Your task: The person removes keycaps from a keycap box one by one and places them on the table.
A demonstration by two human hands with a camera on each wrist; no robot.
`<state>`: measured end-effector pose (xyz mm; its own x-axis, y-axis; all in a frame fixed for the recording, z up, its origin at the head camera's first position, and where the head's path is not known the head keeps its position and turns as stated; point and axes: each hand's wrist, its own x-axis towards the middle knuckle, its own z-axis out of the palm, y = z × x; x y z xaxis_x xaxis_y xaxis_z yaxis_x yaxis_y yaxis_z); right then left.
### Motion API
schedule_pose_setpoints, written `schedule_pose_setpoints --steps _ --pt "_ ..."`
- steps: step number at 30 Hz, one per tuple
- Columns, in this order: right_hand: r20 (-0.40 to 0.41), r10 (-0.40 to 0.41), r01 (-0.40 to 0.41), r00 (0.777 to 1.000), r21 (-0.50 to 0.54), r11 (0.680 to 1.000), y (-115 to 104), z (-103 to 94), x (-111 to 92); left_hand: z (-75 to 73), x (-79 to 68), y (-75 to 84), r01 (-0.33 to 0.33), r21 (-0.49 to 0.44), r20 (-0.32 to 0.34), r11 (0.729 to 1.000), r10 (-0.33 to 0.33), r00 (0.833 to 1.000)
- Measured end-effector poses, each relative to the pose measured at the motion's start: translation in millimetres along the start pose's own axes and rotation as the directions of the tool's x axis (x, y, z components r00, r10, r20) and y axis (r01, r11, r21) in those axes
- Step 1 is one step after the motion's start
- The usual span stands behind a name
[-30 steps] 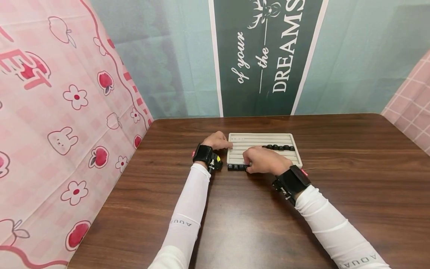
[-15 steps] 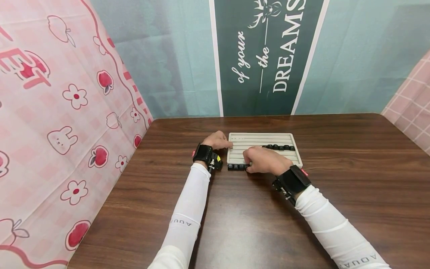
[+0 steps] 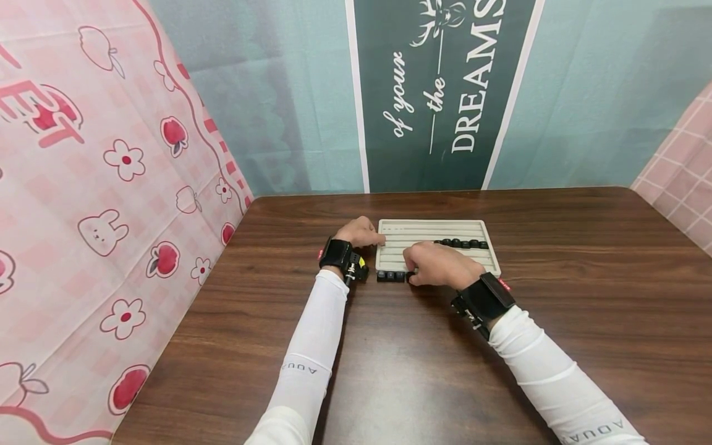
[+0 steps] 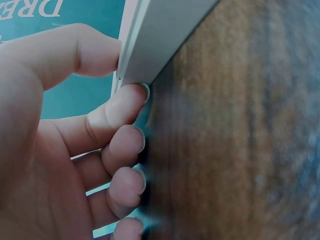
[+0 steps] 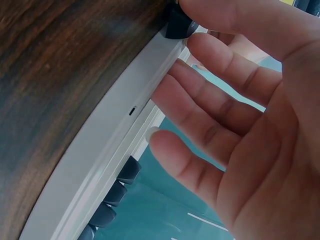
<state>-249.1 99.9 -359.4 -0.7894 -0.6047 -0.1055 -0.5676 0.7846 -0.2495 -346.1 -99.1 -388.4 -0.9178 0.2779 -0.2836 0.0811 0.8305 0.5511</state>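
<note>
An off-white tray (image 3: 431,227) with long ridged rows lies on the table, with several black keycaps (image 3: 467,244) along one row at its right half. My left hand (image 3: 358,233) holds the tray's left edge, thumb at the rim and index fingertip low on the side wall, as the left wrist view shows. At the near edge, my right hand (image 3: 442,266) pinches a black keycap (image 5: 179,22) between thumb and index finger, close against the tray's front wall; its other fingers are bent over the rim. Left of it, more black keycaps (image 3: 391,276) stand in line along the front edge.
The brown wooden table (image 3: 361,395) extends toward me and to both sides. Behind it hangs a teal cloth (image 3: 300,111) with a dark printed panel. A pink patterned cloth (image 3: 139,247) borders the left side, and pink tile-patterned cloth (image 3: 681,167) the right.
My right hand has shifted very slightly right with the pinched keycap, and a small gap now shows between it and the keycaps on its left. The left hand and tray stay put.
</note>
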Motion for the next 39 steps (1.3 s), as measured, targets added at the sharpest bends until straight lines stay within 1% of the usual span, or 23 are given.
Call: schedule_pose_setpoints --steps 9,11,13,16,20,22,24,27,31,34,39 --pt "0.006 0.012 -0.011 1.000 -0.009 1.000 0 0.9 1 0.0 -0.4 0.1 0.005 0.005 -0.004 1.000 -0.005 1.000" --pt "0.013 0.020 -0.020 1.000 -0.001 1.000 1 -0.1 0 0.2 -0.5 0.5 0.002 0.006 -0.003 1.000 -0.002 1.000" --pt "0.002 0.021 -0.021 1.000 0.014 1.000 3 -1.9 0 0.3 -0.6 0.8 -0.002 0.005 0.001 1.000 0.002 1.000" --pt "-0.047 0.024 -0.022 0.999 0.042 0.999 9 -6.4 -1 0.3 -0.7 1.1 -0.008 0.001 0.004 1.000 0.008 1.000" --pt "-0.150 0.022 -0.014 0.988 0.055 0.998 21 -13.3 -4 0.2 -0.7 1.2 -0.011 0.004 0.001 1.000 0.011 1.000" --pt "-0.181 0.040 -0.029 0.983 0.064 0.998 28 -16.3 -6 0.2 -0.8 1.3 -0.011 0.011 -0.001 1.000 0.011 1.000" --pt "-0.195 0.068 -0.056 0.978 0.071 0.996 35 -18.6 -9 0.3 -0.7 1.2 -0.010 0.018 -0.001 1.000 0.010 1.000" --pt "-0.200 0.133 -0.119 0.971 0.081 0.990 45 -20.5 -12 0.5 -0.1 0.3 -0.008 0.017 -0.001 1.000 0.008 1.000" --pt "-0.225 0.204 -0.191 0.953 0.081 0.978 56 -21.0 -15 0.4 0.7 -0.8 -0.007 0.012 0.001 1.000 0.007 1.000" --pt "-0.238 0.229 -0.216 0.944 0.081 0.973 61 -19.5 -16 0.2 0.9 -1.1 -0.007 0.011 0.004 1.000 0.007 1.000" --pt "-0.241 0.240 -0.230 0.940 0.068 0.971 65 -13.9 -15 -0.4 -0.6 -0.4 -0.013 0.003 0.009 1.000 0.013 1.000"
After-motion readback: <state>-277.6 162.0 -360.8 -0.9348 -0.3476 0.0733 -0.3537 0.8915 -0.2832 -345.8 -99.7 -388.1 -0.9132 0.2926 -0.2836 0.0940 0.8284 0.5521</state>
